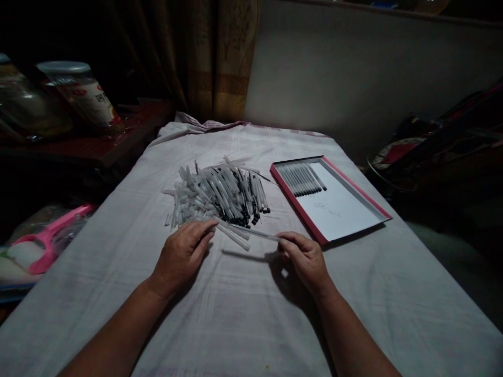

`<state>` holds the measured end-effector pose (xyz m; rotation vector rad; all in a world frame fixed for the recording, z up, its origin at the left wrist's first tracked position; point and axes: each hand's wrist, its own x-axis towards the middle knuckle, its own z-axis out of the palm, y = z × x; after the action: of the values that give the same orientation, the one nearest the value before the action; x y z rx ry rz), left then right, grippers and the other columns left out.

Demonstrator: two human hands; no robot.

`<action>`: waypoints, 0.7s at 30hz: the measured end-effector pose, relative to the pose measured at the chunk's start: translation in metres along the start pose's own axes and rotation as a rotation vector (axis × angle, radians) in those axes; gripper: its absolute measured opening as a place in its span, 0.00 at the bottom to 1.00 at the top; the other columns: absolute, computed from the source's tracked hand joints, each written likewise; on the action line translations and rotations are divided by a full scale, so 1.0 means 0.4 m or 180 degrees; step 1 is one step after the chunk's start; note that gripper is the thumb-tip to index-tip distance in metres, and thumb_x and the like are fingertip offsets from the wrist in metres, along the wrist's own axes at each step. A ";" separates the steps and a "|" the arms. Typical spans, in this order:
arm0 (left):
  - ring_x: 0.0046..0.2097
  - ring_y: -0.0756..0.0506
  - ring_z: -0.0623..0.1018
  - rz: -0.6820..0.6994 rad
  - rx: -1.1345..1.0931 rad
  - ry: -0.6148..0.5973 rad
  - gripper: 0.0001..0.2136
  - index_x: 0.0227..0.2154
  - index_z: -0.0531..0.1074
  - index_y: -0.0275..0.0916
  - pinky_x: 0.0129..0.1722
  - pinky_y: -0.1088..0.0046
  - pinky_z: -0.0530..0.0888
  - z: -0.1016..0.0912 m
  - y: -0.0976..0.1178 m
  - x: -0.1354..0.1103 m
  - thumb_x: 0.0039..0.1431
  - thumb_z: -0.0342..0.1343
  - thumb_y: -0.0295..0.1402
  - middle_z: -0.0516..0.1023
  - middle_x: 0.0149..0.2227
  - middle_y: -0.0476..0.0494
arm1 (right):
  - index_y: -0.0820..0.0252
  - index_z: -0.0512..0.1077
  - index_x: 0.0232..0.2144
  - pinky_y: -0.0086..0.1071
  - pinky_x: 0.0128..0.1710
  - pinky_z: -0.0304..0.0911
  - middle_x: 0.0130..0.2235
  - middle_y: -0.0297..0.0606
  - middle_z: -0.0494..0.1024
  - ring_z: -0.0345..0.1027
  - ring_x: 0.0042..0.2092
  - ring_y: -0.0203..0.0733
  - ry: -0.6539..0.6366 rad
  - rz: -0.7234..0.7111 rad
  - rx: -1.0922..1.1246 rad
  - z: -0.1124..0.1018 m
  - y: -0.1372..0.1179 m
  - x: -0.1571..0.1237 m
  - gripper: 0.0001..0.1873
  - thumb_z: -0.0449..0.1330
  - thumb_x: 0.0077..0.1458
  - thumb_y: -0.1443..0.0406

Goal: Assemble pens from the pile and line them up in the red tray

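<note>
Head view: right hand (306,257) pinches a slim translucent tube (263,235); grip of left hand (183,248) unclear.

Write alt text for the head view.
The right hand holds a slim clear tube; the left hand is at the near edge of a pile of pen parts on pale cloth. At right, a red-edged tray holds a row of dark-tipped tubes.

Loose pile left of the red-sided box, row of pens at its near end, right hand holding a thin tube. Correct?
Wrong end: head view shows the row of pens at the far end of the red-sided box. Loose pile left of it, thin tube in right hand: both correct.
</note>
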<state>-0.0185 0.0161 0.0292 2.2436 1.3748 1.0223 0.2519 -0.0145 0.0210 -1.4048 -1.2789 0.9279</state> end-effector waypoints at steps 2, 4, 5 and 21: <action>0.41 0.44 0.80 -0.0729 -0.0827 0.0091 0.10 0.43 0.71 0.42 0.41 0.67 0.76 0.005 0.020 0.001 0.63 0.52 0.39 0.81 0.40 0.45 | 0.61 0.79 0.27 0.26 0.19 0.58 0.21 0.34 0.73 0.61 0.20 0.33 -0.0065 0.0108 0.0101 -0.001 -0.001 -0.002 0.11 0.61 0.49 0.59; 0.38 0.46 0.80 -0.1472 -0.1847 0.0207 0.11 0.40 0.67 0.42 0.33 0.71 0.76 0.011 0.035 0.004 0.62 0.54 0.43 0.82 0.42 0.44 | 0.61 0.78 0.26 0.26 0.19 0.58 0.20 0.33 0.72 0.61 0.20 0.33 -0.0153 0.0172 0.0174 0.000 -0.003 -0.005 0.11 0.60 0.49 0.59; 0.37 0.46 0.80 -0.1746 -0.2289 0.0224 0.13 0.39 0.66 0.42 0.30 0.74 0.76 0.014 0.040 0.006 0.60 0.57 0.45 0.82 0.43 0.44 | 0.61 0.78 0.26 0.26 0.19 0.58 0.20 0.33 0.72 0.61 0.20 0.33 -0.0189 0.0178 0.0189 0.000 -0.004 -0.006 0.11 0.60 0.48 0.59; 0.38 0.47 0.79 -0.2279 -0.3434 0.0050 0.19 0.38 0.71 0.39 0.26 0.79 0.71 0.052 0.063 -0.005 0.51 0.65 0.47 0.81 0.44 0.41 | 0.61 0.78 0.26 0.26 0.18 0.61 0.19 0.32 0.72 0.64 0.19 0.34 -0.0257 0.0080 0.0118 0.031 -0.007 -0.014 0.11 0.61 0.48 0.59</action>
<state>0.0120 0.0039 0.0289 0.8753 1.0660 1.0956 0.2384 -0.0180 0.0205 -1.3695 -1.2999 1.0293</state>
